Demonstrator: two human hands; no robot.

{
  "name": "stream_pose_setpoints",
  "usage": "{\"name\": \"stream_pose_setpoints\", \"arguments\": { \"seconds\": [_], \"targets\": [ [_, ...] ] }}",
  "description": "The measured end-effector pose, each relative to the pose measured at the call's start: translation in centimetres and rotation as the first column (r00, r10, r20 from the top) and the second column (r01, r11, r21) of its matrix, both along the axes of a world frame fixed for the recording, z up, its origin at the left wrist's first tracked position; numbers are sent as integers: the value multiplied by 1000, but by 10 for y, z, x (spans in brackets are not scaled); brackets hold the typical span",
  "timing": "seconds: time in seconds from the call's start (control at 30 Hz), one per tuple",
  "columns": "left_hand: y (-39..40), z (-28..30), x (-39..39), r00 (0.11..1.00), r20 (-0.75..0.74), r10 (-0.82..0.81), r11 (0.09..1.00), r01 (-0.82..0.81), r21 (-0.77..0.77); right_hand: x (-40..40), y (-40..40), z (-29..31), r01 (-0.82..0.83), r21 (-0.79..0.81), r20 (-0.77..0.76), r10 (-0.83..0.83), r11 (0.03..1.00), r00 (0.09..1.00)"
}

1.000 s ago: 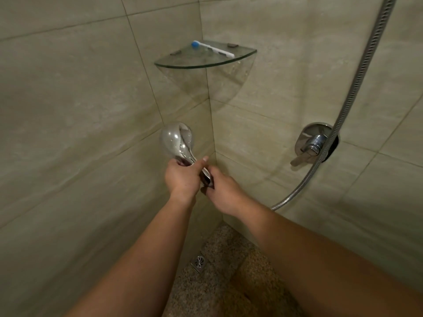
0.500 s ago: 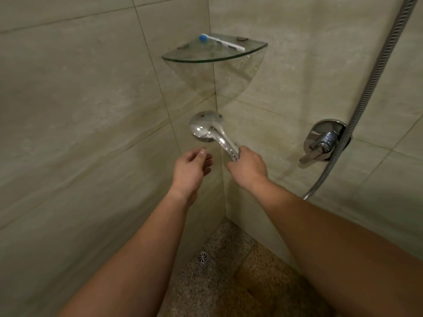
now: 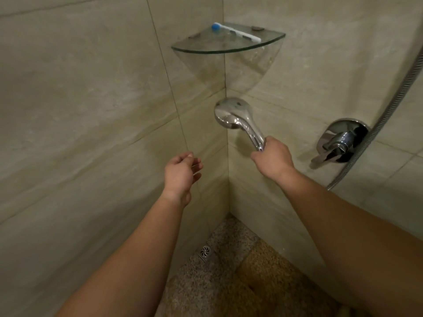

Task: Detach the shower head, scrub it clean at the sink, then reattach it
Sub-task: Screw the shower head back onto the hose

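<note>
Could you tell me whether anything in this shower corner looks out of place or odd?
Only one thing: a toothbrush lies flat on the glass corner shelf, an unusual spot. The shower head, held by the right hand, looks intact.

Glass corner shelf [image 3: 229, 49] w/ white-blue toothbrush [image 3: 238, 33] on top.
</note>
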State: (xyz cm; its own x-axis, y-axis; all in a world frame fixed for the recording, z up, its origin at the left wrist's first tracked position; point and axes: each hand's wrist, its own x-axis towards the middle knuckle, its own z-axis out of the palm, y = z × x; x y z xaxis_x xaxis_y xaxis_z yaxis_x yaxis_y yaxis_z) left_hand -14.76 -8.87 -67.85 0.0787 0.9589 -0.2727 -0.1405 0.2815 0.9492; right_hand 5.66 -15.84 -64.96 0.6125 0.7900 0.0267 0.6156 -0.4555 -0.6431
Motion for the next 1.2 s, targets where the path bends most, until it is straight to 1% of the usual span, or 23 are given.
{"name": "stream_pose_setpoints", "arguments": {
  "seconds": [0.1,0.13,0.23,0.27,0.3,0.43,0.5,0.53,0.57,0.63,0.67,0.7,0.83,0.9,0.93,0.97,1.07,1.1,1.13,1.2],
  "targets": [
    [2,3,7,1000,-5,-25,1000,25,5,-3,2,6,20,98,-16,-19,995,1000],
    [2,5,10,999,-8,-34,999,34,10,-5,1,3,19,92,-31,-16,996,999],
    [0,6,16,998,-15,-55,998,55,21,-9,-4,-19,-40,-109,-15,39,993,999],
    [0,6,17,998,-15,-60,998,60,25,-9,-5,-24,-38,-129,-29,35,991,999],
    [1,6,17,998,-20,-65,997,66,27,-9,-7,-25,-29,-113,-46,24,993,999],
    [6,6,13,999,-30,-44,999,45,28,-8,-10,-11,11,55,-28,-10,998,1000],
    [9,6,13,999,-23,-31,999,32,24,-10,-12,-10,25,131,-48,-19,991,999],
    [10,7,14,999,-23,-31,999,32,24,-9,-13,-15,22,121,-62,-14,992,998],
    [10,7,15,999,-25,-33,999,34,23,-8,-14,-22,1,59,-57,2,998,998],
    [7,5,16,999,-21,-35,999,35,19,-6,-18,-40,-49,-147,-13,48,988,999],
    [7,4,16,999,-16,-37,999,37,17,-4,-21,-46,-49,-195,-7,49,980,999],
    [7,4,17,999,-14,-40,999,40,15,-2,-22,-46,-42,-183,-11,40,982,999],
    [9,3,16,999,-12,-31,999,31,20,-2,-20,-18,-9,15,27,8,1000,1000],
    [11,4,17,999,-20,-30,999,30,26,-6,-19,-8,12,129,6,-13,992,1000],
    [11,5,18,999,-29,-36,999,36,30,-9,-19,-8,31,153,-22,-28,988,999],
    [11,5,19,998,-37,-41,998,42,35,-10,-19,-12,32,128,-46,-26,991,999],
    [9,4,18,997,-60,-49,998,52,46,-12,-23,-36,-49,-138,-10,48,989,999],
    [10,4,17,996,-73,-54,997,58,52,-10,-24,-39,-44,-167,-9,43,985,999],
    [11,4,16,994,-89,-60,996,65,60,-9,-25,-37,-28,-137,-15,27,990,1000],
    [13,6,13,991,-118,-64,994,74,83,-6,-25,-24,5,-5,3,-5,1000,1000]
  ]
}}
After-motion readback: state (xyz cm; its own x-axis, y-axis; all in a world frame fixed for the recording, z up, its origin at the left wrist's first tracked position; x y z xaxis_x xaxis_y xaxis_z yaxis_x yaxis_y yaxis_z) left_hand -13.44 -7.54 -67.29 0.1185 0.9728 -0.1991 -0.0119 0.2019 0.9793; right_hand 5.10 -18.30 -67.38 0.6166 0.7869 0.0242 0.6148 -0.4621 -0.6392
